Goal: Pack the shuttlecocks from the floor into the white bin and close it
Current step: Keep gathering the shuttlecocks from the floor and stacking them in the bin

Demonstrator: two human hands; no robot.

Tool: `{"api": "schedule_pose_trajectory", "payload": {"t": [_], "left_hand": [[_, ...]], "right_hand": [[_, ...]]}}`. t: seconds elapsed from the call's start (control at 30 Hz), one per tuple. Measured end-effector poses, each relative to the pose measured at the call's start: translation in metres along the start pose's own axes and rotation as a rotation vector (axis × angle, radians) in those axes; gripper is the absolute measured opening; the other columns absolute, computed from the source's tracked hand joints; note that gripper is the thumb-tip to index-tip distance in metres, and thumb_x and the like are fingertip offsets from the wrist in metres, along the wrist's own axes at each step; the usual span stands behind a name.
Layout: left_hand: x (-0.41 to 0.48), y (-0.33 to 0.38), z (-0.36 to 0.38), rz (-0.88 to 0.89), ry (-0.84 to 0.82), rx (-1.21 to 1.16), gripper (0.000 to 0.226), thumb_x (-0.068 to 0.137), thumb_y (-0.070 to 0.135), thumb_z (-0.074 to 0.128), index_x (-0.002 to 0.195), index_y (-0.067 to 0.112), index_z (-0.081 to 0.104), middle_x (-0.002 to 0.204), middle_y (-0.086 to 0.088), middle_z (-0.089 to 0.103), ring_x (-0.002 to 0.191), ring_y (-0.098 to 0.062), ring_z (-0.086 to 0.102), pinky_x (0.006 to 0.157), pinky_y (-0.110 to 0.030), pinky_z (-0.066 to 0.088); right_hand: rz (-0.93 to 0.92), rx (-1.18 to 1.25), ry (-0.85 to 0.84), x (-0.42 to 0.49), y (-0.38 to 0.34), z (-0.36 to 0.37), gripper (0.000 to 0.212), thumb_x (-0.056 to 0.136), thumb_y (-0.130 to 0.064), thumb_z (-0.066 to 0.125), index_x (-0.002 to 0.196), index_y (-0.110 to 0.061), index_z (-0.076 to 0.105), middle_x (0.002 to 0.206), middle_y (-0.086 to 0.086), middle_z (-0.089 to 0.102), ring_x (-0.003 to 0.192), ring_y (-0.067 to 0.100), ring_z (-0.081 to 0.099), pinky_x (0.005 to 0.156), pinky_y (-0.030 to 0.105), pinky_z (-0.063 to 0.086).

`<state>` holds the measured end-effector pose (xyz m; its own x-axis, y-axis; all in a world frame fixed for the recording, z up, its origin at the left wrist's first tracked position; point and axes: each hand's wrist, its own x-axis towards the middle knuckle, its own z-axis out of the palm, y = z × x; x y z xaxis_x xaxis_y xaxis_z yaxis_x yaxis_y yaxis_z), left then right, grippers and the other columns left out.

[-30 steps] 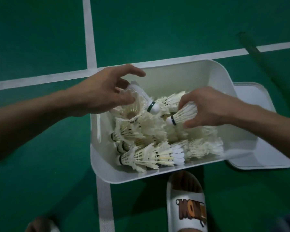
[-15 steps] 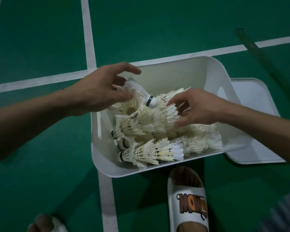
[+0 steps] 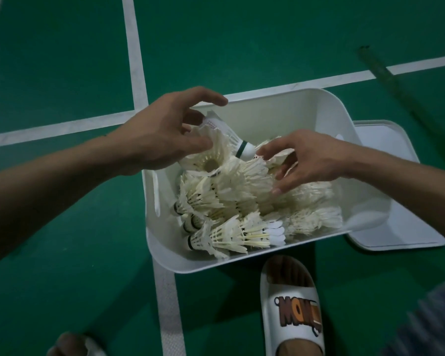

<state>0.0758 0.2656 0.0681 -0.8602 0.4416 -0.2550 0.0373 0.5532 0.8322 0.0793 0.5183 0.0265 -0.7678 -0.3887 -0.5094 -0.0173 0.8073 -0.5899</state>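
Observation:
The white bin (image 3: 288,111) stands on the green floor, holding several feather shuttlecocks (image 3: 231,201) in a loose heap. My left hand (image 3: 162,134) hovers over the bin's left side and pinches one shuttlecock (image 3: 231,140) by its feathers, cork pointing right. My right hand (image 3: 306,158) reaches in from the right with fingers spread over the heap; its fingertips are close to that cork and hold nothing. The bin's white lid (image 3: 396,201) lies flat on the floor to the right, partly under the bin's edge.
White court lines (image 3: 134,60) cross the green floor. My foot in a white slipper (image 3: 290,304) stands just in front of the bin; another foot (image 3: 72,345) shows at the lower left. A dark green pole (image 3: 385,75) lies at the back right.
My right hand let go of the shuttlecock it held a second ago and opened over the heap, moving toward the left hand's shuttlecock. My left hand kept its hold.

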Motion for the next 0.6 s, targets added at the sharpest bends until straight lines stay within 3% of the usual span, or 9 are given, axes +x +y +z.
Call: {"api": "schedule_pose_trajectory", "payload": {"t": [0.17, 0.3, 0.47, 0.6], "left_hand": [[0.013, 0.010, 0.006, 0.068, 0.014, 0.064, 0.060, 0.084, 0.010, 0.068, 0.127, 0.046, 0.046, 0.109, 0.013, 0.054, 0.093, 0.003, 0.059, 0.066, -0.008, 0.049], [0.021, 0.017, 0.016, 0.120, -0.028, 0.155, 0.060, 0.086, 0.010, 0.065, 0.131, 0.043, 0.043, 0.109, 0.012, 0.053, 0.099, -0.002, 0.058, 0.069, -0.009, 0.044], [0.030, 0.020, 0.023, 0.146, -0.046, 0.162, 0.063, 0.085, 0.008, 0.066, 0.134, 0.039, 0.041, 0.100, 0.016, 0.055, 0.090, 0.004, 0.059, 0.063, -0.008, 0.047], [0.033, 0.015, 0.019, 0.150, -0.034, 0.078, 0.066, 0.083, 0.004, 0.066, 0.132, 0.040, 0.040, 0.116, 0.013, 0.055, 0.092, 0.002, 0.060, 0.067, -0.011, 0.053]], "right_hand": [[-0.063, 0.277, 0.177, -0.010, -0.003, -0.020, 0.081, 0.046, -0.042, 0.081, 0.122, -0.029, 0.057, 0.114, -0.007, 0.064, 0.096, 0.006, 0.067, 0.086, 0.032, 0.057], [-0.150, 0.416, 0.172, -0.007, -0.015, -0.016, 0.085, 0.053, -0.026, 0.085, 0.130, -0.029, 0.050, 0.108, 0.000, 0.068, 0.095, 0.009, 0.069, 0.081, 0.025, 0.057], [-0.153, 0.389, 0.273, 0.003, -0.020, -0.005, 0.072, 0.068, -0.011, 0.082, 0.130, -0.025, 0.048, 0.092, 0.003, 0.072, 0.084, 0.012, 0.070, 0.078, 0.031, 0.058], [-0.118, 0.434, 0.306, 0.001, -0.014, -0.010, 0.081, 0.068, -0.007, 0.081, 0.135, -0.031, 0.041, 0.089, 0.003, 0.066, 0.073, 0.012, 0.069, 0.070, 0.028, 0.058]]}}
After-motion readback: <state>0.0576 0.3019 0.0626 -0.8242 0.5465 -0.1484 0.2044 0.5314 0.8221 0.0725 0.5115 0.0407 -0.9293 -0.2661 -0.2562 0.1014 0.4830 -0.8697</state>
